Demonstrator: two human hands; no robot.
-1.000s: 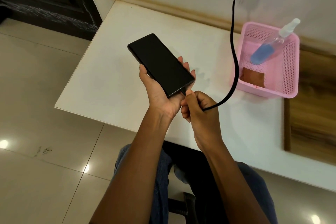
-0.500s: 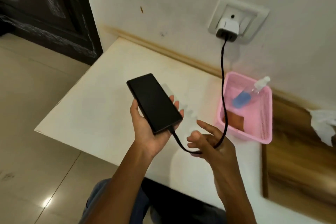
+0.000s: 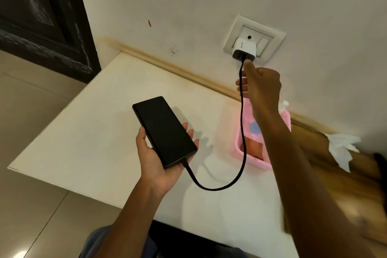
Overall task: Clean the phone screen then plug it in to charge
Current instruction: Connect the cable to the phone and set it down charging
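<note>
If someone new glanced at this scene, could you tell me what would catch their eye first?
Probably the black phone, screen dark, lying in the left hand above the white table, with a black cable looping from its lower end up to the white charger in the wall socket. Next, the right hand reaching up, one finger at the charger. Behind that arm sits a pink basket against the wall.

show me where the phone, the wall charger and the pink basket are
phone (image 3: pixel 164 132), head view, middle of its dark screen.
wall charger (image 3: pixel 244 48), head view, white front face of the adapter in the socket.
pink basket (image 3: pixel 259 164), head view, near rim at the lower corner.
</note>
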